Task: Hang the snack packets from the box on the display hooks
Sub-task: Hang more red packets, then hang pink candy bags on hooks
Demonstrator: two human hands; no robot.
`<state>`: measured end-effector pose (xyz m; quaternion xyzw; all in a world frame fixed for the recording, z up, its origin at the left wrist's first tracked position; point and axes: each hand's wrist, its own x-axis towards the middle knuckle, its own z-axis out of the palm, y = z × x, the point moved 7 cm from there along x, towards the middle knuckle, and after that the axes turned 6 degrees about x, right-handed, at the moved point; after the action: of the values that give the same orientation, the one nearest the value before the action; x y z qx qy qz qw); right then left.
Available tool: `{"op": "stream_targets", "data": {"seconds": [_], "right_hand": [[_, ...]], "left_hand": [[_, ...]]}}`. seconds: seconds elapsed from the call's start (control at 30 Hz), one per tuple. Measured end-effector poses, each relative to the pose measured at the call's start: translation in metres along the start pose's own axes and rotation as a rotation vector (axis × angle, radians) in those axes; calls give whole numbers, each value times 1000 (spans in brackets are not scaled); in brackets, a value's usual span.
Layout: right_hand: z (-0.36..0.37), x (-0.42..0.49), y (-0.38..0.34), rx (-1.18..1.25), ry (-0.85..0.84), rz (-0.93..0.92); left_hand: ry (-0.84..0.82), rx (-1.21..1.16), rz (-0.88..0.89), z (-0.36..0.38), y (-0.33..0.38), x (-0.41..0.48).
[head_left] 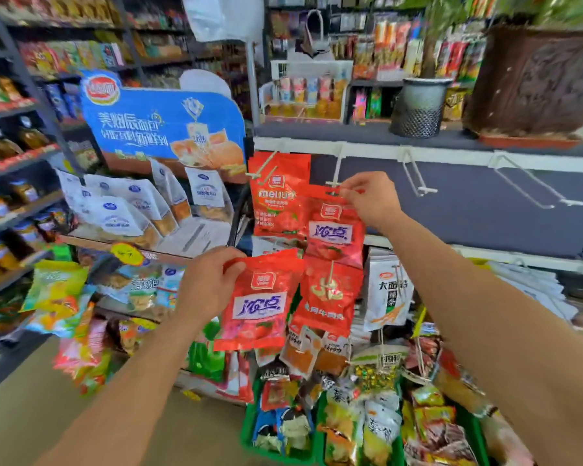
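Note:
My right hand pinches the top edge of a red snack packet at the tip of a white display hook under the shelf rail. Lower and to the left, my left hand grips the top corner of a stack of the same red packets, held upright in front of the rack. A bunch of red packets hangs on the hook just left of my right hand. No box shows in this view.
Two bare white hooks stick out to the right along the rail. Below hang more packets and green baskets full of snacks. A blue bread display stands left. A mesh bin sits on the shelf above.

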<state>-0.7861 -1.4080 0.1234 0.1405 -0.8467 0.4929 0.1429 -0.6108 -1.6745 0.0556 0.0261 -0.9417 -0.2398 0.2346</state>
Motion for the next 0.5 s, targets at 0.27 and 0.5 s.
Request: {"op": "stream_targets", "data": {"seconds": [0.27, 0.5], "right_hand": [[6, 37, 27, -39, 24, 10], [20, 92, 49, -50, 76, 30]], "left_hand": [[12, -46, 10, 26, 0, 32], [15, -147, 28, 54, 14, 57]]}}
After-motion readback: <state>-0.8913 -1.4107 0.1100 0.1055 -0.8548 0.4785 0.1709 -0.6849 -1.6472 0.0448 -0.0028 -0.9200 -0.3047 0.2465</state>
